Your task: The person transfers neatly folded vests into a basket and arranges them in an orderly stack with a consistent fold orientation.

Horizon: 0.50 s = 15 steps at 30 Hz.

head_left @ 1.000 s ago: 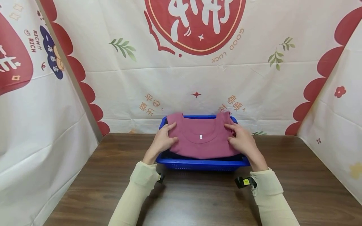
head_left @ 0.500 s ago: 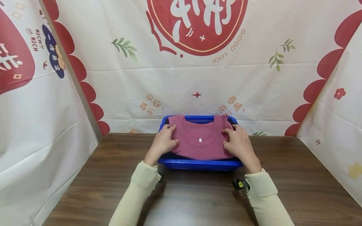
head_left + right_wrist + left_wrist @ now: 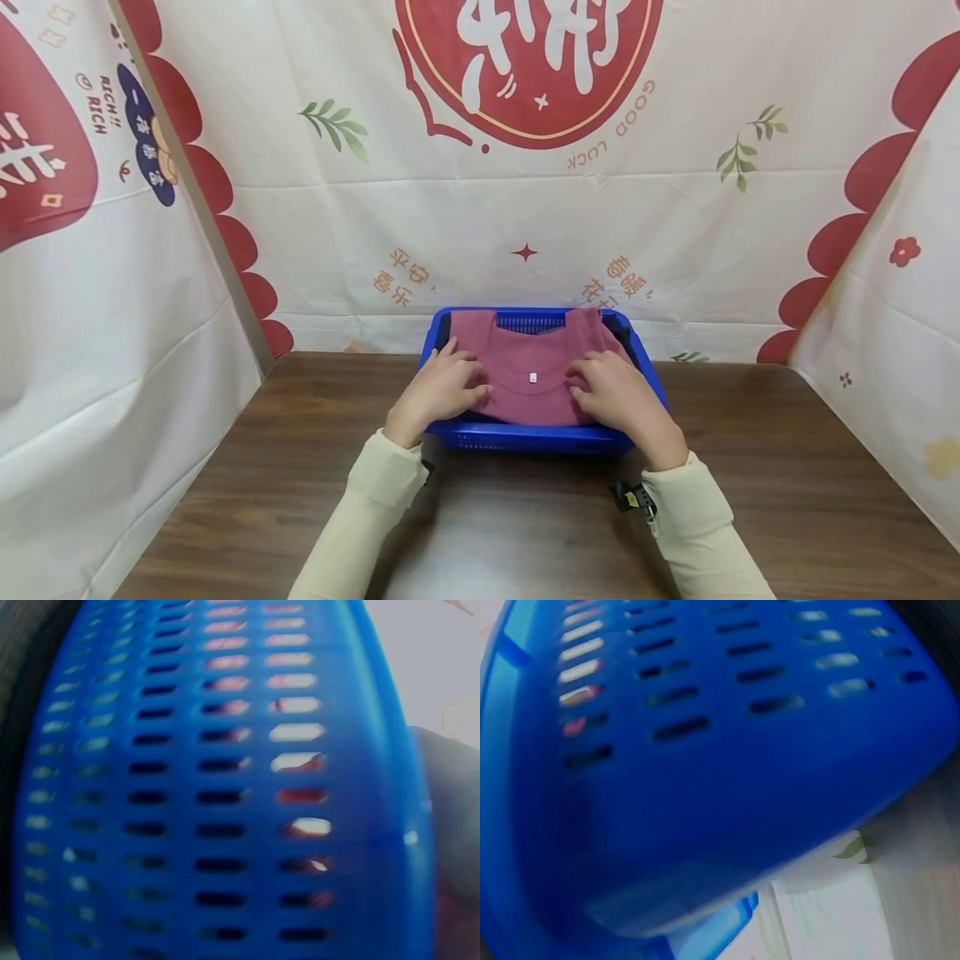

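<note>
A folded pink shirt (image 3: 525,407) with a round neckline and a small white tag lies in a blue plastic basket (image 3: 532,431). My left hand (image 3: 442,385) rests on the shirt's left part, fingers loosely bent. On its right part lies my right hand (image 3: 617,398), its fingers also relaxed and bent. Dark cloth (image 3: 621,327) shows beneath and beside the shirt. Slotted basket wall (image 3: 705,840) fills most of the left wrist view. In the right wrist view the basket's wall (image 3: 367,825) hides the shirt except through slots; a blurred hand part (image 3: 461,832) shows at right.
The basket stands near the back of a brown wooden table (image 3: 517,533). Close behind hangs a white printed cloth (image 3: 480,217), with further cloth panels (image 3: 172,333) on both sides.
The shirt has settled lower, uncovering more of the basket's slotted back wall. Both hands have moved inward over it, and the fingers that held its sides now lie loosely on top.
</note>
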Each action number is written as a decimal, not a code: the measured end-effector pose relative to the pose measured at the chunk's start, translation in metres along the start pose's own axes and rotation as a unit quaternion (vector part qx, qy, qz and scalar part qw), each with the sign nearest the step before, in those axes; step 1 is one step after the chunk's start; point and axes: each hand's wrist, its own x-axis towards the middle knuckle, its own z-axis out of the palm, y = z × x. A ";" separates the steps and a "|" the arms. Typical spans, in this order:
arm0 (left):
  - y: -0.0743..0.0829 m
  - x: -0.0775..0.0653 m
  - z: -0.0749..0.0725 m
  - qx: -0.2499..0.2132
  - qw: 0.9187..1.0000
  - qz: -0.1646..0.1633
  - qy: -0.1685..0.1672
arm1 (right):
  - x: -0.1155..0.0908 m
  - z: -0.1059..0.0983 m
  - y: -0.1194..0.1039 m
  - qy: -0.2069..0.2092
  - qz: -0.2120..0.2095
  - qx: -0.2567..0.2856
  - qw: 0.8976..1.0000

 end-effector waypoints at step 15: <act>-0.003 0.000 0.001 -0.022 0.998 -0.035 -0.037 | -0.004 0.002 0.008 -0.025 0.014 -0.002 1.000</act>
